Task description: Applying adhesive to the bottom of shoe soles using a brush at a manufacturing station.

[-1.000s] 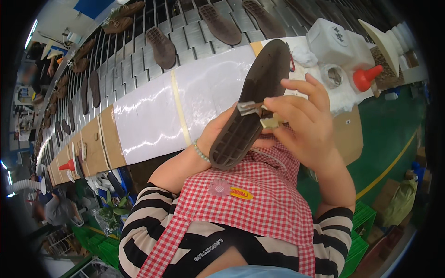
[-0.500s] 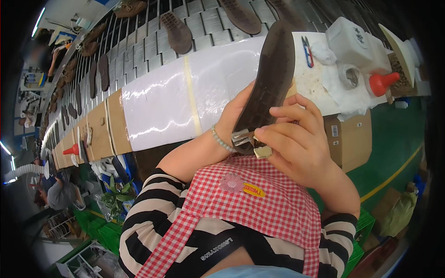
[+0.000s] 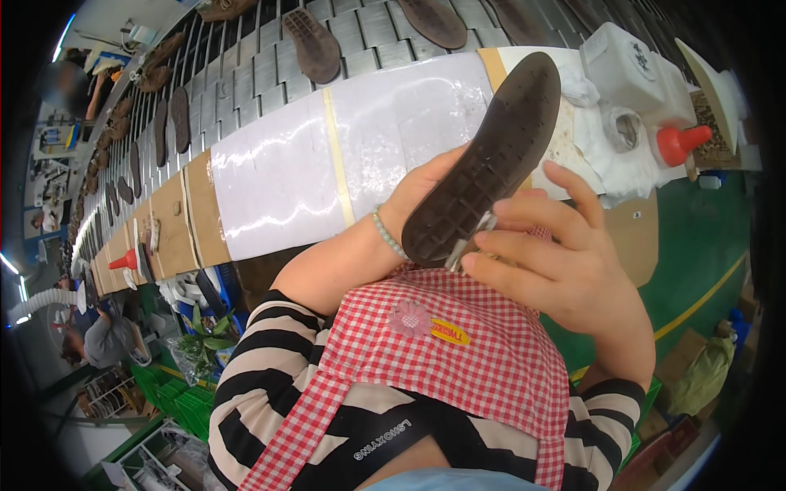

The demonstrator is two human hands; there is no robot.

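Observation:
A dark brown shoe sole (image 3: 483, 168) is held up at a slant over the front of the bench, its gridded side showing. My left hand (image 3: 419, 190) grips it from the left edge, with most of the fingers hidden behind it. My right hand (image 3: 548, 254) is at the sole's lower right edge. Between its thumb and fingers is a small pale, shiny piece (image 3: 460, 252), blurred and partly covered, so its kind is unclear. It lies close against the sole's near end.
A plastic-covered white board (image 3: 270, 188) lies before me. Beyond it, a slatted metal conveyor (image 3: 368, 53) carries more soles (image 3: 311, 45). At the right stand a white plastic jug (image 3: 618, 69), a glass jar (image 3: 626, 131) and a red-capped bottle (image 3: 684, 145). A cardboard box (image 3: 626, 237) sits below.
The sole has tilted further right and now covers the snips' place. My right hand has shifted right, drawing the pale piece from the sole's near end to its right edge.

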